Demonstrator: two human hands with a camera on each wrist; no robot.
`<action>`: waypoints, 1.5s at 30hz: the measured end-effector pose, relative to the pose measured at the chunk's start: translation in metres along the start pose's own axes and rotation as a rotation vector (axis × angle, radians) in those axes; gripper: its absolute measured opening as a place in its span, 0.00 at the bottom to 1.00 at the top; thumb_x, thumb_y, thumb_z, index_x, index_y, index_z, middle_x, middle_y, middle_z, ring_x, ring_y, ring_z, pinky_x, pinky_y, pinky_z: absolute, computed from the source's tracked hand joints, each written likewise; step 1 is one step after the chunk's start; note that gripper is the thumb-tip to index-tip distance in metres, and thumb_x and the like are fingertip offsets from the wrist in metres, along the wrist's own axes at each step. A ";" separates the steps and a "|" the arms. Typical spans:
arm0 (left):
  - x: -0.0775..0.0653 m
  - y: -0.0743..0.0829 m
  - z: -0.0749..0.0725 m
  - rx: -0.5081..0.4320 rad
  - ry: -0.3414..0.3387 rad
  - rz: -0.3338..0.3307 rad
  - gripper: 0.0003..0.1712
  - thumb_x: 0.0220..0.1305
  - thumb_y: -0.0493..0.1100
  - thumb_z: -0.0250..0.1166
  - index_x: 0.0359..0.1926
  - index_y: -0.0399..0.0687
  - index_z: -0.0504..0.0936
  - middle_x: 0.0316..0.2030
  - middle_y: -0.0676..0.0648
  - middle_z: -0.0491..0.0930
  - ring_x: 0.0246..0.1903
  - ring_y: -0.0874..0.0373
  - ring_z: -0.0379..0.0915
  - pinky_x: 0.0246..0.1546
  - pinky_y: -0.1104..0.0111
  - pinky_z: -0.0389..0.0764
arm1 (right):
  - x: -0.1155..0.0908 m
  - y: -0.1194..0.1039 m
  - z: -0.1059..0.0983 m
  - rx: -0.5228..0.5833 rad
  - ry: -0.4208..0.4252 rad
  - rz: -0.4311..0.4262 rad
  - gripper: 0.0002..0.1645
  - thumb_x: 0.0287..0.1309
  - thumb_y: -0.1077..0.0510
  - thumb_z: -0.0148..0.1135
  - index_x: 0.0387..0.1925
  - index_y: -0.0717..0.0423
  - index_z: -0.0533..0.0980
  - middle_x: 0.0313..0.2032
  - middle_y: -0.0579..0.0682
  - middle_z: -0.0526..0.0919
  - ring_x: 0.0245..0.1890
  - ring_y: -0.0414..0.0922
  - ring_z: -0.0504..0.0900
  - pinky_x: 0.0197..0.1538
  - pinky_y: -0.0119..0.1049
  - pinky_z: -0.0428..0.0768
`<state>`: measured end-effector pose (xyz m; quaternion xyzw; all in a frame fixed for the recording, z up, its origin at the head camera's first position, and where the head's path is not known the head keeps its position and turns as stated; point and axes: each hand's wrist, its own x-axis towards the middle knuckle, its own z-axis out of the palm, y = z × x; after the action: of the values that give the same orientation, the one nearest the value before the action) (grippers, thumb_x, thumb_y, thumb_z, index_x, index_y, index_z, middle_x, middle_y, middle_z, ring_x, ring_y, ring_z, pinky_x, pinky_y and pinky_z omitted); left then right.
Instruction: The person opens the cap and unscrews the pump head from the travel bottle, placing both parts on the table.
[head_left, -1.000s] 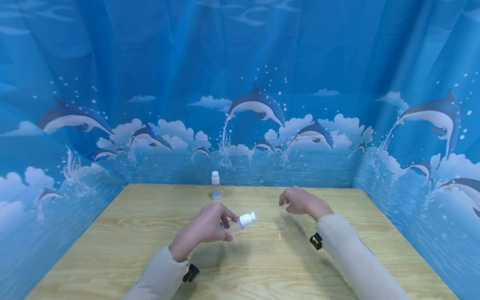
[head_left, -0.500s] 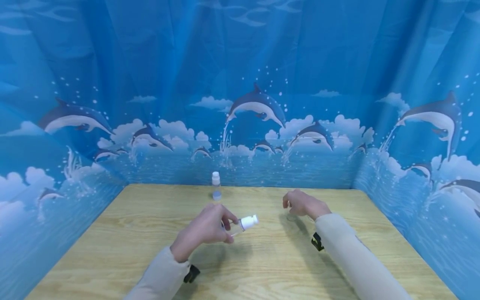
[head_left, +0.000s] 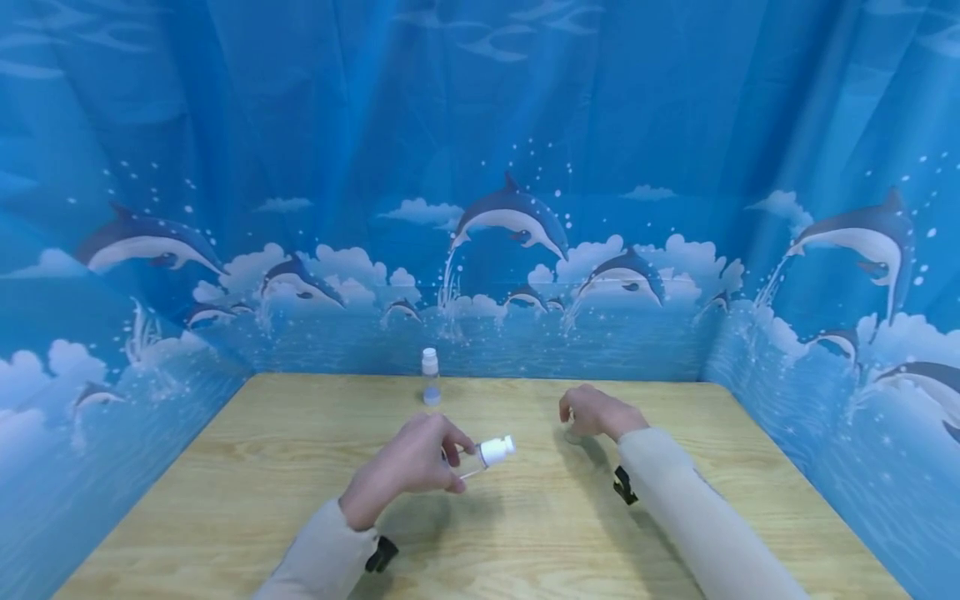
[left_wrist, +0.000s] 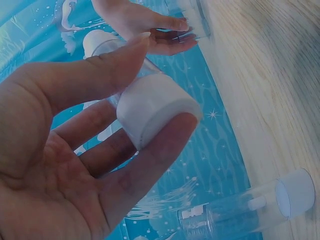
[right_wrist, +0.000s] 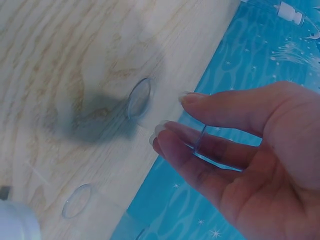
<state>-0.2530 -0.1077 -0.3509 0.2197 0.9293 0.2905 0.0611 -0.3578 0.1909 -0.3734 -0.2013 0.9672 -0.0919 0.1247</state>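
A clear bottle with a white pump top (head_left: 495, 450) is tilted in my left hand (head_left: 420, 454), its pump end pointing right. Close up in the left wrist view, my thumb and fingers hold it by its white base (left_wrist: 155, 107). My right hand (head_left: 596, 410) is low over the table on the right. Its thumb and fingers pinch a clear, tube-shaped cap (right_wrist: 141, 99), whose rim is at the tabletop. A second clear cap (right_wrist: 77, 201) stands beside it in the right wrist view.
Another pump bottle (head_left: 431, 379) stands upright near the back edge of the wooden table (head_left: 315, 433). Behind and along both sides hangs a blue curtain (head_left: 480, 325) printed with dolphins.
My right hand has come down a little toward the tabletop with the clear cap. The left hand and its pump bottle have stayed almost still.
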 end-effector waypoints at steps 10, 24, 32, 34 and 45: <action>0.000 0.000 0.000 -0.011 0.007 -0.023 0.25 0.41 0.34 0.84 0.46 0.48 0.91 0.35 0.45 0.89 0.31 0.61 0.80 0.31 0.68 0.83 | 0.005 -0.001 0.003 -0.008 -0.007 0.048 0.16 0.62 0.65 0.69 0.52 0.60 0.83 0.51 0.58 0.85 0.44 0.50 0.84 0.50 0.49 0.86; 0.001 0.000 0.001 -0.011 0.006 -0.024 0.25 0.42 0.34 0.84 0.46 0.48 0.91 0.35 0.44 0.90 0.31 0.61 0.80 0.31 0.66 0.83 | 0.003 -0.002 0.005 0.001 -0.019 0.079 0.17 0.64 0.66 0.67 0.54 0.59 0.82 0.56 0.58 0.83 0.48 0.51 0.83 0.52 0.51 0.85; 0.001 -0.001 0.003 -0.004 0.007 -0.005 0.25 0.41 0.34 0.84 0.45 0.48 0.91 0.33 0.46 0.90 0.30 0.61 0.80 0.31 0.66 0.83 | -0.001 0.000 0.000 0.052 -0.034 0.046 0.27 0.63 0.68 0.63 0.64 0.59 0.76 0.64 0.62 0.78 0.63 0.60 0.78 0.61 0.55 0.82; 0.001 -0.001 0.004 -0.008 0.004 -0.003 0.25 0.41 0.34 0.84 0.46 0.47 0.91 0.34 0.46 0.90 0.30 0.61 0.80 0.31 0.66 0.84 | -0.002 0.001 -0.005 0.046 -0.028 0.033 0.29 0.64 0.66 0.63 0.67 0.58 0.73 0.66 0.64 0.76 0.65 0.62 0.76 0.63 0.57 0.80; 0.002 -0.001 0.004 0.005 -0.002 -0.019 0.26 0.41 0.34 0.84 0.46 0.50 0.91 0.34 0.46 0.90 0.30 0.60 0.81 0.32 0.65 0.84 | -0.007 -0.002 -0.015 0.029 0.006 -0.017 0.27 0.54 0.78 0.65 0.56 0.59 0.82 0.56 0.61 0.85 0.58 0.60 0.82 0.56 0.49 0.87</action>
<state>-0.2538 -0.1058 -0.3544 0.2115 0.9320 0.2872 0.0641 -0.3557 0.1941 -0.3572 -0.2076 0.9644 -0.1076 0.1238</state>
